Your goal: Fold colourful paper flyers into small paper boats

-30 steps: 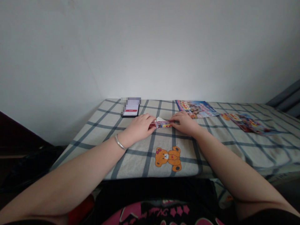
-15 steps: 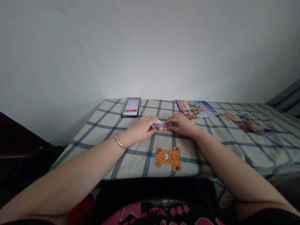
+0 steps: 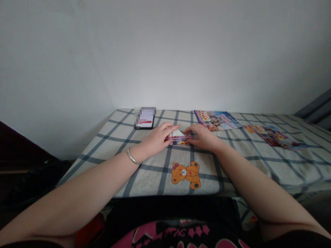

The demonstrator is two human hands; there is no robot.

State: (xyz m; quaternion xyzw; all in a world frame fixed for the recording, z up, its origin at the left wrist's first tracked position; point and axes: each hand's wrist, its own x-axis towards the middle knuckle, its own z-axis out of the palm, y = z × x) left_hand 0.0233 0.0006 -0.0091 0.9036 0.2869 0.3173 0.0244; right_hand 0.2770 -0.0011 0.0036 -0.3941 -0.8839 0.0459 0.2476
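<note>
1. Here, the left hand [image 3: 154, 140] has its fingers closed on the left end of the folded paper strip [image 3: 180, 138].
2. The strip lies mid-frame on the bed [image 3: 144, 174], long axis left-to-right, equally near both hands.
3. The right hand [image 3: 204, 137] has its fingers pinching the strip's right end.

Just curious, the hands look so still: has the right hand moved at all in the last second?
Yes, slightly. The right hand has crept left: its fingertips now lie past the dark stripe of the checked sheet, nearer the phone.

The phone [image 3: 144, 118] screen is blurred, and the leaflet [image 3: 278, 136] print is unreadably small.
</note>
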